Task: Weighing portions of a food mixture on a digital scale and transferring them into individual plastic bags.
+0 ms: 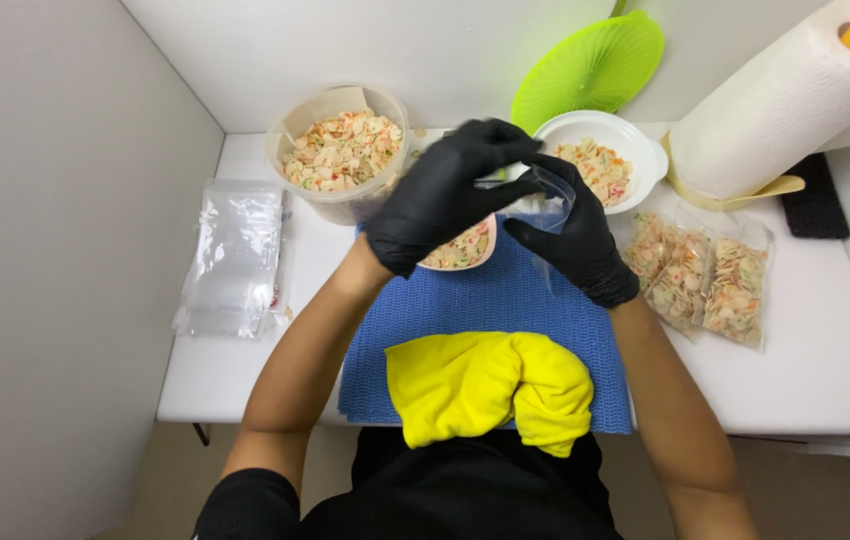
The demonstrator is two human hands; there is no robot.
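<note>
Left hand (442, 195), black glove: raised over the far middle of the white tabletop (825, 380), fingers curled and closed on the top edge of a small clear plastic bag (543, 205).

Right hand (575, 245), black glove: just right of the left hand, fingers pinched on the same bag from the other side. The bag hangs between the two hands, above the far edge of the blue mat (490, 310); its contents cannot be made out.

Pink bowl (465, 250): on the mat's far edge, directly beneath the left hand, partly hidden by it; holds pale flakes with red and green specks.

Large clear tub (340, 150): far left of the tabletop, near the back wall, filled with the same flakes; a paper liner shows at its rim.

White bowl (610, 155): far middle, just behind the right hand, holding flakes.

Green round lid (590, 70): leaning against the back wall behind the white bowl.

Paper towel roll (785, 100): far right corner, on a yellow holder.

Filled bags (710, 275): three clear bags of flakes lying side by side, overlapping, right of the mat.

Stack of empty clear bags (235, 255): along the left edge of the tabletop.

Yellow cloth (490, 385): bunched on the near edge of the mat, close to the person's body.

Black pad (815, 200): right side, beside the towel roll.
</note>
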